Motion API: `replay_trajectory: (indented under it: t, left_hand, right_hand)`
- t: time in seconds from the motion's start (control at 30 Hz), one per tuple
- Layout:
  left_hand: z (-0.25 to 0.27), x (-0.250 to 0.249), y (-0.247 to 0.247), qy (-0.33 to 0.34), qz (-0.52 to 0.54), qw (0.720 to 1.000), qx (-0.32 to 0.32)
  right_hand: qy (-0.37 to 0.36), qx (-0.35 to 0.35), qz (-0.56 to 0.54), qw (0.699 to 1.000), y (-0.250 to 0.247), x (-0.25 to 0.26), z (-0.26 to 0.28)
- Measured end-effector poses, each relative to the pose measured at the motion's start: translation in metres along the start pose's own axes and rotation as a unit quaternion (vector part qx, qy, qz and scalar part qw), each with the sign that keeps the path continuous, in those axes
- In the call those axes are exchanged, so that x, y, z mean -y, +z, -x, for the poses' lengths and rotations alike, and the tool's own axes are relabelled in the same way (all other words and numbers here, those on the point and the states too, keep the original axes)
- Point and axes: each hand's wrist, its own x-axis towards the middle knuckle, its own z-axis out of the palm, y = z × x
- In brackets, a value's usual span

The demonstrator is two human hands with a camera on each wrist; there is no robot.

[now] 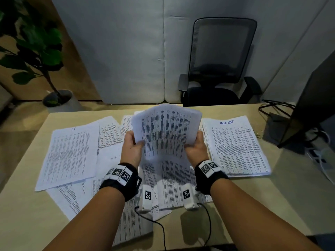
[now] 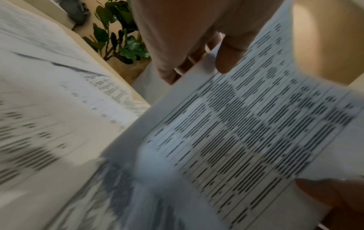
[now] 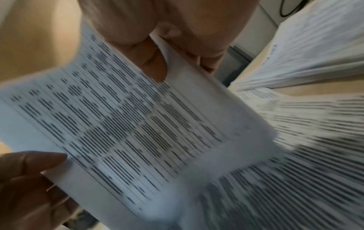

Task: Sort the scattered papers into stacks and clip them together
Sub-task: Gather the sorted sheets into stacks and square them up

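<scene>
Both forearms reach in from the near edge, and the fingers [image 2: 228, 59] of the left hand [image 1: 131, 148] and right hand [image 1: 196, 147] are clamped on opposite side edges of a printed sheaf [image 1: 164, 131], thumbs on top. It is raised over the bench [image 1: 290, 196], bowed, probably to square its edges. Loose printed sheets [image 1: 72, 153] lie left; a tidy "Task List" stack [image 1: 235, 144] right.
</scene>
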Motion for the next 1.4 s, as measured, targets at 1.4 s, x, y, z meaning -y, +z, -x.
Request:
replay_trajectory:
  t: [1.4]
  left_hand:
    - [0.014, 0.095, 0.104, -0.112, -0.592, 0.760, 0.244]
  right_hand:
    - [0.363, -0.255, -0.151, 0.883, -0.157, -0.139, -0.016]
